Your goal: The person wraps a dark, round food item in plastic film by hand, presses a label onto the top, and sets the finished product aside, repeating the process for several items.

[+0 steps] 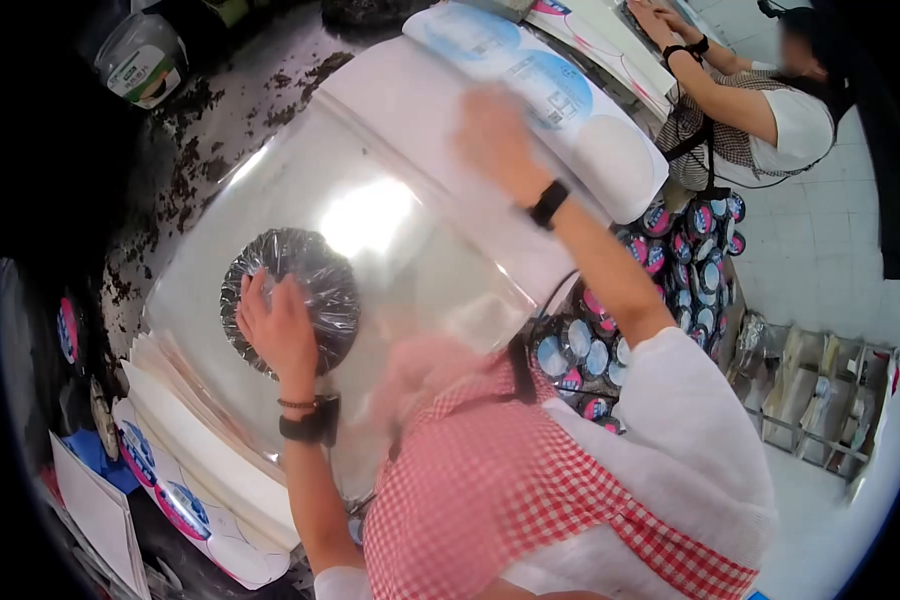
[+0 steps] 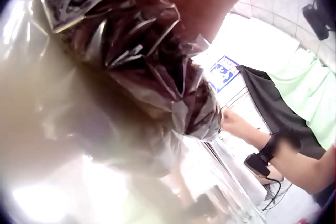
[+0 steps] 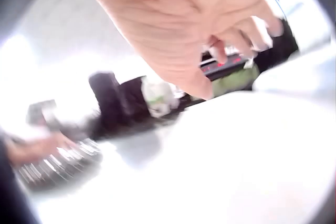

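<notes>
A dark round disc point(image 1: 332, 285) in crinkled clear film lies on a pile of glossy clear plastic sheets point(image 1: 260, 205). My left hand point(image 1: 282, 335) rests on top of it, fingers spread and slightly bent. In the left wrist view the wrapped edge point(image 2: 152, 61) fills the upper left, with the fingers hidden. Blurred in the head view, my right hand point(image 1: 495, 140) is over white paper point(image 1: 380, 105) beside sheets printed with blue circles point(image 1: 550, 85). The right wrist view shows that hand point(image 3: 194, 29) with loosely bent fingers and nothing held in them.
Dark crumbs point(image 1: 190, 150) are scattered on the table near a clear jar point(image 1: 142, 65). Several labelled discs point(image 1: 595, 350) are heaped to my right. Printed sheets point(image 1: 180, 500) lie at lower left. Another person point(image 1: 740, 110) works at upper right; a divided rack point(image 1: 820, 400) stands below.
</notes>
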Action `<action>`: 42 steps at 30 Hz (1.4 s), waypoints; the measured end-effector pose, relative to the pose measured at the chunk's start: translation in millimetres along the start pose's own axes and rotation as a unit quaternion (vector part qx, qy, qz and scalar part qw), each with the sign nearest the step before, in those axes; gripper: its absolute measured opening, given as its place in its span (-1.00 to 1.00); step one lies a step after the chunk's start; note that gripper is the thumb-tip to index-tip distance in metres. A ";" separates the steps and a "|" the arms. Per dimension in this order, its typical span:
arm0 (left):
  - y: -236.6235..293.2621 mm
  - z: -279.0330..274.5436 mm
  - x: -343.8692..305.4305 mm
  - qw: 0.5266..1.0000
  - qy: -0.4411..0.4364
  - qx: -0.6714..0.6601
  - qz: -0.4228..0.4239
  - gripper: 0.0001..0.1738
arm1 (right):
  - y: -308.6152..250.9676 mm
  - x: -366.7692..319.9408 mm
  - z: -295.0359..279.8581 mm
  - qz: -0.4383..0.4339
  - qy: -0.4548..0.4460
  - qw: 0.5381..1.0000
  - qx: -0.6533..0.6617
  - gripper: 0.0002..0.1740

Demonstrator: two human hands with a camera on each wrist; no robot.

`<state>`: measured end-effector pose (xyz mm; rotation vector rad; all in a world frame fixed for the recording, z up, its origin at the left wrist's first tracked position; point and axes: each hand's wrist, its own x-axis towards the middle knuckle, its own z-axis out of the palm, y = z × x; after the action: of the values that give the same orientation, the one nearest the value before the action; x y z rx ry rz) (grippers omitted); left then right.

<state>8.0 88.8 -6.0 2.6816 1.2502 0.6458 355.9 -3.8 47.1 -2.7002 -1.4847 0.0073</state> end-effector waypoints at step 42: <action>-11.7 50.1 -47.0 0.983 0.044 -0.158 -0.084 -0.59 | -157.3 -89.5 35.4 -0.421 -0.009 0.865 0.274 -0.27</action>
<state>-5.7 64.8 -69.9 2.2873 1.2547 0.8655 174.1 6.5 18.1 -1.4789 -2.1223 0.3507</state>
